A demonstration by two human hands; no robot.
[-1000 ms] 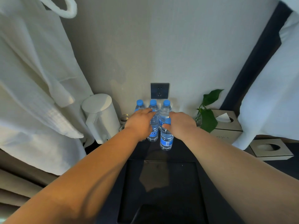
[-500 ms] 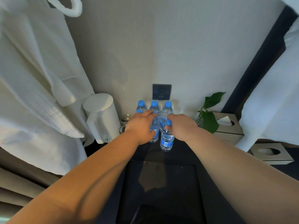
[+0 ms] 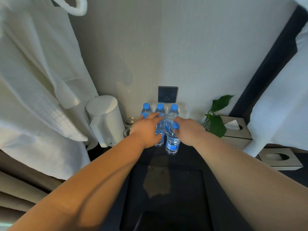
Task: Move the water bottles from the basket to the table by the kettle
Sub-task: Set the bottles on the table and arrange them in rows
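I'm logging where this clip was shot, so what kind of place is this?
Probably a hotel room: a white bathrobe hangs by the wall, and a kettle, bottles of water and a tissue box sit together on a dark table.

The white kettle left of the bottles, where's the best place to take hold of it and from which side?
Take the kettle by its handle, coming from the front. The handle runs down the near side, facing the camera, and stands off the smooth round body, so fingers can probably wrap it. The robe crowds its left side.
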